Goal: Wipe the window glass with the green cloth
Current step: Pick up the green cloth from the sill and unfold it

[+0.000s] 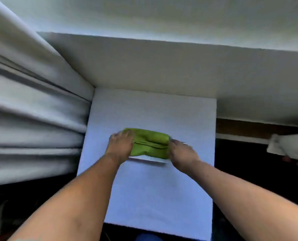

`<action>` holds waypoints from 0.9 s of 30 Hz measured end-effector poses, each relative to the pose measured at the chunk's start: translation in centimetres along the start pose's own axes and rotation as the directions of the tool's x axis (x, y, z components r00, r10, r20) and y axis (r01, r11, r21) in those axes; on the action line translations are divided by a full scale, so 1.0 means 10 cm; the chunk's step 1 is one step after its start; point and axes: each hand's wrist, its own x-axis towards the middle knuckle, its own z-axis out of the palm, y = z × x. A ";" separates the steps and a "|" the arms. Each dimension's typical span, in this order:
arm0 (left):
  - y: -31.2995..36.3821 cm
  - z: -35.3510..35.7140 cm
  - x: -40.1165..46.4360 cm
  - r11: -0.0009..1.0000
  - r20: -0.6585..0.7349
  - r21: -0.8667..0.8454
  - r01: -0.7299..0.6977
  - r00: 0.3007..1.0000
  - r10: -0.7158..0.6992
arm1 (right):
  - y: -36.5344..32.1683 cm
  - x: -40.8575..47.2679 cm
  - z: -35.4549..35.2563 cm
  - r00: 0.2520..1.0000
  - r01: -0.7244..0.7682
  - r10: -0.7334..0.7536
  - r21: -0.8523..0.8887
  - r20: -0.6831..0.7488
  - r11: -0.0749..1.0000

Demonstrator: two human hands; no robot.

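Observation:
A folded green cloth (149, 143) lies on a white table (153, 188) in the middle of the view. My left hand (119, 146) rests on the cloth's left end, fingers curled over it. My right hand (181, 153), with a ring on one finger, holds the cloth's right end. A thin white flat object (147, 160) lies under the cloth's near edge. The window glass is not visible; the picture is blurred.
Pale curtains (31, 110) hang in folds at the left, touching the table's left side. A white wall (162, 66) stands behind the table. A wooden strip (249, 127) and a white bundle (291, 146) are at the right, above a dark floor.

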 end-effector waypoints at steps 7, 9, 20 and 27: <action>-0.22 0.32 0.52 0.996 -0.135 0.065 -0.055 0.989 0.063 | -0.21 0.87 0.36 0.991 -0.045 0.009 -0.271 -0.132 0.961; -0.24 0.25 0.52 0.997 -0.139 0.047 -0.055 0.988 0.061 | -0.23 0.89 0.33 0.992 -0.067 0.028 -0.312 -0.127 0.948; -0.24 -0.71 -0.12 0.835 0.136 -0.551 -0.008 0.986 0.099 | -0.12 0.03 -0.59 0.984 -0.137 0.098 0.280 0.147 0.950; -0.10 -1.40 -0.36 0.844 0.078 -0.530 -0.082 0.986 0.145 | -0.08 -0.59 -1.14 0.994 -0.112 0.104 0.348 0.042 0.931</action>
